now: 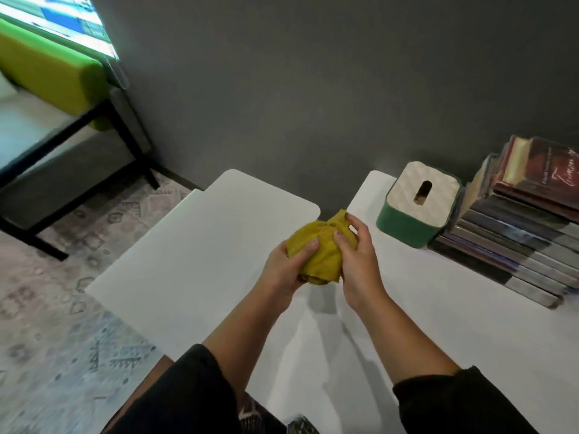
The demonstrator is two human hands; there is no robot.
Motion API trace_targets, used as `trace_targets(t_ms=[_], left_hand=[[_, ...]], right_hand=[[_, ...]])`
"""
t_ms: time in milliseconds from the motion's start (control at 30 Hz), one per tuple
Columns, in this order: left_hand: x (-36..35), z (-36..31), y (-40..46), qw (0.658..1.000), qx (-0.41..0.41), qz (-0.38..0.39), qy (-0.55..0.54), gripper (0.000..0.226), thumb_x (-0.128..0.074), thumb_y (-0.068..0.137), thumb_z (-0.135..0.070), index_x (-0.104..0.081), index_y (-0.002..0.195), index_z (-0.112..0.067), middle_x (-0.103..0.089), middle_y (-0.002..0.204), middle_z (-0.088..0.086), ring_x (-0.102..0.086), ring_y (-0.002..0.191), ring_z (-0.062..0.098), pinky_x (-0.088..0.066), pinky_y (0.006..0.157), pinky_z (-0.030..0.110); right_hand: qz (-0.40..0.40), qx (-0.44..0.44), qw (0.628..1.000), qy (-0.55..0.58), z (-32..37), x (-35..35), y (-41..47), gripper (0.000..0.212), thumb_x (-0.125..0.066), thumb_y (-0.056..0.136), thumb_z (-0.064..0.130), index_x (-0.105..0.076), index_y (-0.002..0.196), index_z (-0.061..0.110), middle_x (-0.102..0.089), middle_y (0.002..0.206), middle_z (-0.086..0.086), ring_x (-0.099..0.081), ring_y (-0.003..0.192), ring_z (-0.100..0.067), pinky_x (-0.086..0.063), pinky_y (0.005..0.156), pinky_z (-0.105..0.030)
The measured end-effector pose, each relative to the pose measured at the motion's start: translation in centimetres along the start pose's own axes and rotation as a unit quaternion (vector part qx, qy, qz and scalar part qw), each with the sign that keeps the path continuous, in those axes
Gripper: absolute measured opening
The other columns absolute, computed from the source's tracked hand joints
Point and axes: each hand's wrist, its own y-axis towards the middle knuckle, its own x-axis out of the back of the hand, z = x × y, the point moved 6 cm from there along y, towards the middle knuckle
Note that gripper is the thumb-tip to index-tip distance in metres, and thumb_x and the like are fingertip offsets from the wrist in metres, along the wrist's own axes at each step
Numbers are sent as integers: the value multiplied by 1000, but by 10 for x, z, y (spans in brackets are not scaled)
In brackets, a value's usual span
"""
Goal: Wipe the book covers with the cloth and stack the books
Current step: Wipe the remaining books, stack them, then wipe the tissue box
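Both hands — left hand, right hand — grip the bunched yellow cloth above the white table; stacked books lie lengthwise along its far-right edge — grey wall behind.

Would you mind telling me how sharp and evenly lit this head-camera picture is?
Head view: cloth and both hands, left and right, fairly sharp; books and rug smeared; window blown out; soft arm shadows on the table; wide-angle bending at edges.
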Motion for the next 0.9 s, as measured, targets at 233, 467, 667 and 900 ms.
trace_targets(t_ms=[233, 467, 667, 900], left_hand=[[94, -2, 8, 992, 29, -112, 43, 44, -70, 84, -21, -50, 118, 0, -63, 115, 19, -67, 96, 28, -59, 68, 32], [157, 14, 23, 983, 68, -140, 103, 28, -72, 83, -21, -56, 102, -10, -65, 107, 15, -67, 95, 28, -59, 74, 38], [196, 38, 23, 962, 111, -175, 178, 35, -75, 81, -25, -58, 105, -7, -65, 105, 14, -67, 94, 28, -57, 82, 44], [211, 36, 27, 927, 84, -163, 328, 60, -75, 80, -35, -44, 126, -10, -58, 113, 6, -60, 100, 21, -55, 83, 34]], right_hand=[[22, -46, 998, -25, -50, -71, 7, 33, -54, 94, 12, -54, 102, 44, -54, 123, 1, -55, 109, -18, -51, 91, -41], [15, -108, 991, -74, -101, -100, 19, 23, -57, 92, 10, -54, 100, 32, -56, 117, -2, -57, 104, -18, -51, 74, -27], [33, -174, 978, -108, -143, -109, 20, 30, -56, 88, -4, -49, 106, 18, -56, 111, -4, -55, 98, -15, -46, 77, -23], [78, -188, 965, -168, -149, -112, 18, 39, -55, 89, -3, -47, 125, 11, -52, 114, -1, -50, 101, -12, -44, 81, -20]])
